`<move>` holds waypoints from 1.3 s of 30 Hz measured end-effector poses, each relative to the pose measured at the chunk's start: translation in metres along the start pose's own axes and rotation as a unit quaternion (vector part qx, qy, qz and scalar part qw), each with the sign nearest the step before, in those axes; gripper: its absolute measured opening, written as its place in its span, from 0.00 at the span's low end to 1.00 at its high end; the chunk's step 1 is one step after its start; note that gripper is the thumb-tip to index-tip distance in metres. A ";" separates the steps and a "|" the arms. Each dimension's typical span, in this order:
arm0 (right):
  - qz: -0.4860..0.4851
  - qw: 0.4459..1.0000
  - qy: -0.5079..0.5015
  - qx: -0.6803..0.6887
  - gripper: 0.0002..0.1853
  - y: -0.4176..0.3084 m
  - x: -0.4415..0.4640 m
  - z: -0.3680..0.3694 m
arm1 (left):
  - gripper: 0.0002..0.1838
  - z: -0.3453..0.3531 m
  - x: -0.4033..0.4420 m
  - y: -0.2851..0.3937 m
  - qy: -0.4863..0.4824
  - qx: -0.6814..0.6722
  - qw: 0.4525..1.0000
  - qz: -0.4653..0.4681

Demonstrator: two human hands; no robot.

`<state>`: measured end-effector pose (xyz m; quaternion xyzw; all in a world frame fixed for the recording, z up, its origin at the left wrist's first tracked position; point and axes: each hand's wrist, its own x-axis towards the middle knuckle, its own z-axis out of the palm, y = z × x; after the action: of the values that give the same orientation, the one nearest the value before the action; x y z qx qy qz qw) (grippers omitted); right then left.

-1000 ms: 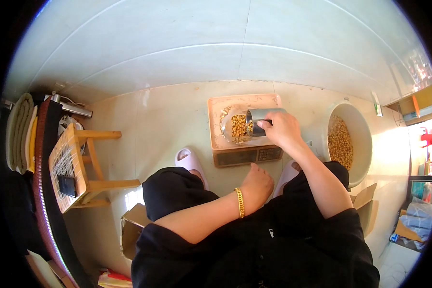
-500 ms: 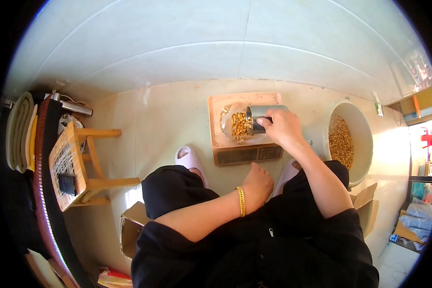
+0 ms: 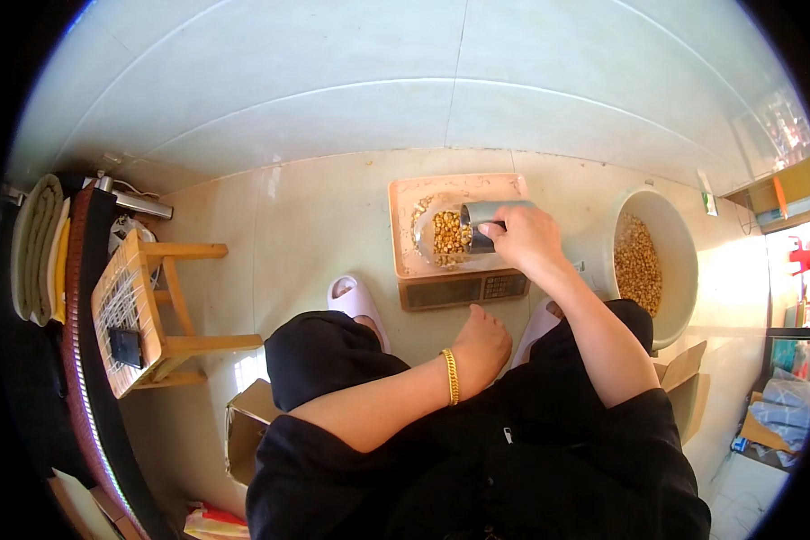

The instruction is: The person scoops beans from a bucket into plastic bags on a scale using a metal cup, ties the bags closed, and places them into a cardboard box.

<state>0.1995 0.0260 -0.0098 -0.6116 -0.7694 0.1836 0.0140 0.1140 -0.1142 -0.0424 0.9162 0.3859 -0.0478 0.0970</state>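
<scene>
My right hand [image 3: 529, 241] is closed around the dark handle of a metal scoop [image 3: 495, 212]. The scoop lies tipped on its side, its mouth facing left over a clear bowl or bag [image 3: 429, 256]. Golden kernels [image 3: 448, 234], which look like corn, lie in front of its mouth. Beneath them is an orange-pink weighing scale [image 3: 405, 193] with a keypad on its front, and bits are scattered on its top. My left hand [image 3: 482, 346], with a gold bracelet at the wrist, hangs between my knees with fingers curled, apparently holding nothing; its fingertips are partly hidden.
A pale bucket [image 3: 684, 261] partly filled with kernels stands right of the scale. On the left are a wooden stool [image 3: 157, 306] with a phone-like dark object [image 3: 126, 346] on it, and a cardboard box [image 3: 243, 432]. The tiled wall [image 3: 360, 108] rises behind the scale.
Hardly anything differs. My right hand and the scoop have shifted very slightly left; my left hand stays where it was.
</scene>
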 end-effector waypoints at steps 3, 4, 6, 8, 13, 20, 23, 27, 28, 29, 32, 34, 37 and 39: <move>0.001 1.000 -0.004 0.005 0.15 0.000 -0.001 -0.001 | 0.07 0.001 0.000 0.000 -0.002 -0.004 1.000 -0.003; -0.002 1.000 -0.001 0.005 0.15 -0.001 -0.002 -0.002 | 0.07 -0.001 0.000 0.000 -0.002 -0.001 1.000 -0.003; -0.006 1.000 0.001 0.005 0.15 -0.003 -0.003 -0.005 | 0.07 -0.001 0.000 0.000 -0.003 0.000 1.000 -0.005; 0.008 1.000 -0.005 0.008 0.15 -0.005 -0.003 -0.007 | 0.07 -0.001 0.000 0.000 0.006 0.005 1.000 0.002; 0.000 1.000 0.003 -0.005 0.15 -0.005 -0.002 -0.007 | 0.07 -0.002 0.001 0.001 -0.008 -0.002 1.000 0.002; -0.003 1.000 -0.003 0.011 0.13 -0.007 0.000 -0.005 | 0.08 0.002 0.001 0.003 0.006 0.003 1.000 0.001; -0.006 1.000 -0.003 -0.004 0.14 -0.006 0.000 -0.003 | 0.07 0.004 0.002 0.005 -0.002 0.001 1.000 -0.004; -0.006 1.000 0.014 0.000 0.15 -0.010 -0.003 -0.006 | 0.07 0.003 0.002 0.005 -0.020 -0.009 1.000 -0.009; -0.012 1.000 0.015 0.011 0.14 -0.011 -0.003 -0.007 | 0.07 0.003 0.002 0.005 -0.017 -0.005 1.000 -0.010; -0.017 0.999 0.017 0.022 0.13 -0.011 -0.004 -0.007 | 0.08 0.003 0.003 0.005 -0.014 -0.002 1.000 -0.010; -0.002 1.000 -0.002 0.002 0.13 -0.004 0.004 0.000 | 0.08 0.003 0.003 0.003 -0.020 -0.008 1.000 -0.001; -0.008 1.000 -0.001 -0.003 0.13 0.000 0.004 0.003 | 0.08 0.004 0.003 0.003 -0.016 -0.003 1.000 0.001; -0.007 1.000 -0.001 0.001 0.13 -0.005 0.002 -0.001 | 0.08 0.002 0.002 0.004 -0.015 -0.002 1.000 -0.003; 0.003 1.000 -0.001 0.012 0.13 -0.009 0.000 -0.004 | 0.08 0.001 0.001 0.004 -0.020 -0.005 1.000 -0.005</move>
<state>0.1925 0.0252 -0.0034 -0.6140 -0.7651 0.1931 0.0200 0.1178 -0.1161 -0.0432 0.9126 0.3889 -0.0643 0.1087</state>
